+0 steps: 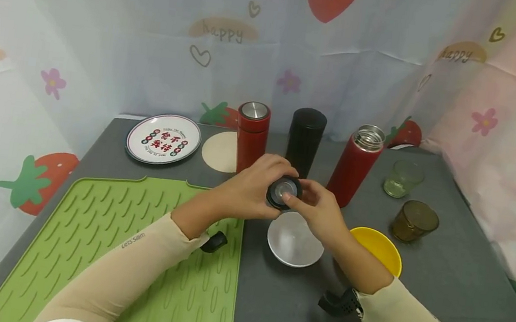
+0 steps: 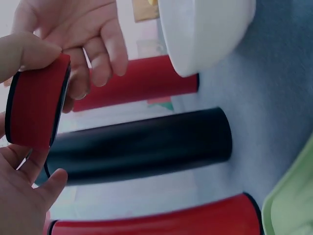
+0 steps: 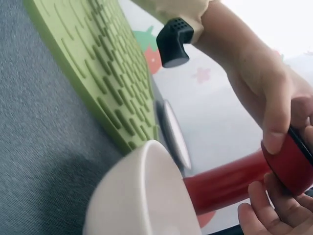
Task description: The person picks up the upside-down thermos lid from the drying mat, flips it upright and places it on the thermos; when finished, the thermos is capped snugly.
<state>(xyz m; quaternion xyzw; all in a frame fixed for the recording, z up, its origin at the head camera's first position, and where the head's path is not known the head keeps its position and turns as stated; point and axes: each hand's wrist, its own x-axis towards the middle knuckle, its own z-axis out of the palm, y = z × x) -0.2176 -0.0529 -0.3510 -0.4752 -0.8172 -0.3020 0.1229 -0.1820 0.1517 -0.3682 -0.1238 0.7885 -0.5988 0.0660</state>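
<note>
Both hands hold a bottle lid [image 1: 277,202] above the table, its hollow underside facing the head camera. The lid's red side [image 2: 36,103] and black rims show in the wrist views. My left hand [image 1: 251,188] grips it from the left. With its thumb on the underside, my right hand [image 1: 326,216] holds it from the right. Behind the hands stand a red bottle [image 1: 252,141] with a steel-topped lid and a black bottle [image 1: 306,140]. A taller red bottle [image 1: 355,168] has a bare steel mouth. Below the lid is a white bowl [image 1: 294,250].
A green drying mat [image 1: 96,237] covers the left side, with a printed white plate [image 1: 163,137] behind it. Beside the plate is a cream disc [image 1: 220,150]. A yellow bowl [image 1: 381,248], a brown glass [image 1: 413,222] and a clear glass [image 1: 404,178] stand at the right.
</note>
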